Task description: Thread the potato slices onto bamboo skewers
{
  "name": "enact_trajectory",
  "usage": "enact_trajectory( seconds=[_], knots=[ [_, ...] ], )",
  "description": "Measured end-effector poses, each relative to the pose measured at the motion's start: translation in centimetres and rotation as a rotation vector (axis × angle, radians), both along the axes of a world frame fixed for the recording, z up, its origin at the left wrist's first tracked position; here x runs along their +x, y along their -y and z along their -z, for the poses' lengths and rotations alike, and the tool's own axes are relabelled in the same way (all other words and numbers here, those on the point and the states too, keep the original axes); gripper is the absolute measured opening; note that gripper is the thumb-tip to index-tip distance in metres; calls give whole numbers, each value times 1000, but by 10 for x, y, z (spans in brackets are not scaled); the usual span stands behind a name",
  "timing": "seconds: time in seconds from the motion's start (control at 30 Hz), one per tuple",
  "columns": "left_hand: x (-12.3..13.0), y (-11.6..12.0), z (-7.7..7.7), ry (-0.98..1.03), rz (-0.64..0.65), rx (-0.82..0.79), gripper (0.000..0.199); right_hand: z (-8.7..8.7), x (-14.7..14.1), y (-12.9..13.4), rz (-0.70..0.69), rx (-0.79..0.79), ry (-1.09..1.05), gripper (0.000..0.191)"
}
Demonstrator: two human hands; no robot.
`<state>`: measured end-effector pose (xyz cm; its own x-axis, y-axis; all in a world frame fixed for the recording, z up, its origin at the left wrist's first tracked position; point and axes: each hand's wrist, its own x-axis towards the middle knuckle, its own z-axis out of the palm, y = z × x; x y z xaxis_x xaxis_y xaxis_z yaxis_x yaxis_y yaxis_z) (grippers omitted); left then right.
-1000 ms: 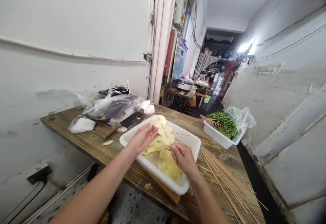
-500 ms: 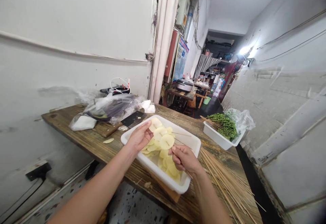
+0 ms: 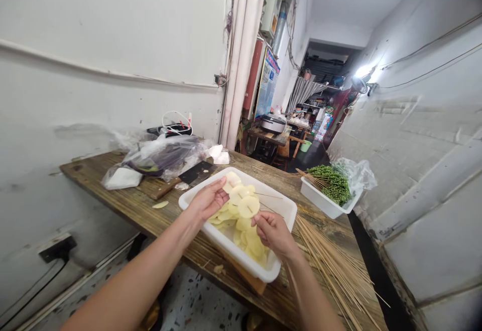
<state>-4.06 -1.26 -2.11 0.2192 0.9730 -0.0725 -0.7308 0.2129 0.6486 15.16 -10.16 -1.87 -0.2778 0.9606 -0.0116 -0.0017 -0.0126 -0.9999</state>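
Observation:
Over a white plastic tray point(image 3: 288, 209), both hands work on thin pale-yellow slices that look like potato. My left hand point(image 3: 210, 199) pinches the topmost slice point(image 3: 232, 182) between thumb and fingers. My right hand point(image 3: 274, 231) is closed at the lower end of the row, its fingers wrapped round a thin skewer that is mostly hidden. The skewer shows as a short line through the nearest slice point(image 3: 249, 207); another threaded slice point(image 3: 237, 195) lies between the hands. Loose potato slices point(image 3: 250, 243) are heaped in the tray below, and thin sticks lean over its far side.
Bare bamboo skewers point(image 3: 331, 265) lie spread on the wooden table point(image 3: 124, 210) at right. A white basket point(image 3: 320, 202) holds skewered green vegetables point(image 3: 333, 183). At left are a cleaver point(image 3: 198, 173), a clear plastic bag point(image 3: 161, 155) and a stray slice point(image 3: 160, 204).
Hardly anything differs. Both hands keep their grip on the row of slices, which has shifted very slightly right in the view.

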Motion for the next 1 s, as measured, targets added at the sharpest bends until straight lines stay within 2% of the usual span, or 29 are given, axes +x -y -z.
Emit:
enact_trajectory(
  seconds=[0.2,0.33,0.4,0.5,0.53,0.57,0.63,0.83,1.0],
  knots=[
    [1,4,-6,1,32,-13,9,3,-1,2,84,133,164,27],
    [0,8,-11,31,-11,-79,8,-1,2,1,107,331,329,29],
    [0,10,-12,42,-103,-53,14,-8,6,-3,155,491,491,31],
    [2,11,-11,-84,-435,41,20,-18,11,-15,229,668,905,34],
    [3,12,-9,-155,-556,66,21,-19,12,-21,236,676,1083,34],
    [4,12,-8,-223,-651,82,21,-20,11,-28,236,666,1146,32],
    [5,11,-4,-303,-736,87,22,-17,8,-40,230,645,1215,29],
    [2,6,5,-334,-791,13,18,-6,-4,-65,173,615,1355,28],
    [1,-1,8,-402,-763,-52,19,-7,-3,-62,162,622,1409,26]
  ],
)
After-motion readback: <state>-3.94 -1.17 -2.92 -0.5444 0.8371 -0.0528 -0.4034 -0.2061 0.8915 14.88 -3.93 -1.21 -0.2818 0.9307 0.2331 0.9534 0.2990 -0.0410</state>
